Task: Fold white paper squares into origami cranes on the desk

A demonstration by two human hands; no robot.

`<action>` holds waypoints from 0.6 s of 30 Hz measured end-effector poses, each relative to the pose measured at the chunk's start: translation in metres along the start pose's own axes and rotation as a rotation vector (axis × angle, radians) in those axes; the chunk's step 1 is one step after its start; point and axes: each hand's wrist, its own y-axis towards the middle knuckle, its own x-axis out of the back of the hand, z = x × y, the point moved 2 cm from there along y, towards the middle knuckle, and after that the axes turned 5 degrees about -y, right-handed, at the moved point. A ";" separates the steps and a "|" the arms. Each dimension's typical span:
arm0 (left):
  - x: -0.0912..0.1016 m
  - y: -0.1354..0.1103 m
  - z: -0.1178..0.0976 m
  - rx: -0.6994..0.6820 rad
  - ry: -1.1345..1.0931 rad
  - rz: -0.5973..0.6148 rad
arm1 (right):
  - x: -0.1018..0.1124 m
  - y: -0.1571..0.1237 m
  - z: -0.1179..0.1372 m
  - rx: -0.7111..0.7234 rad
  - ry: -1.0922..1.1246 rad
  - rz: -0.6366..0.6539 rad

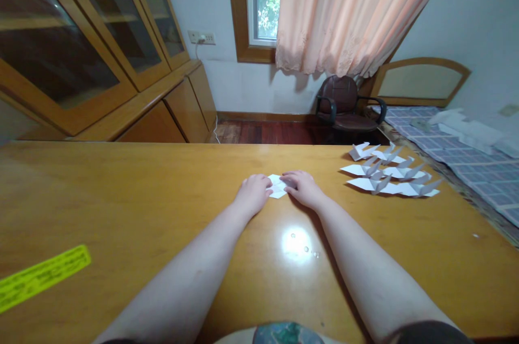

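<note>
A small folded piece of white paper (278, 187) lies on the wooden table, between my two hands. My left hand (253, 192) rests at its left edge, with the fingertips curled onto the paper. From the other side, my right hand (305, 188) holds the right edge, thumb and fingers closing on it. Creases show faintly on the paper's middle, while its side edges are hidden under my fingers. Off to the right stand several folded white paper cranes (373, 171), grouped in rows near the table's far right corner.
The table (141, 214) reaches across the view. A yellow strip with writing (44, 276) lies at its left. Beyond the far edge are a glass-door cabinet (150, 100), an office chair (344, 103) and a curtained window. A bed with a checked cover (458, 149) stands right.
</note>
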 end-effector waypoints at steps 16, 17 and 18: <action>-0.002 -0.002 0.001 0.056 0.011 -0.008 | -0.003 -0.002 0.014 0.037 0.042 -0.033; -0.002 -0.002 0.002 0.057 -0.007 -0.006 | -0.003 -0.003 0.014 0.025 0.034 -0.034; -0.002 -0.002 0.003 0.058 -0.025 -0.002 | -0.003 -0.003 0.014 0.017 0.031 -0.036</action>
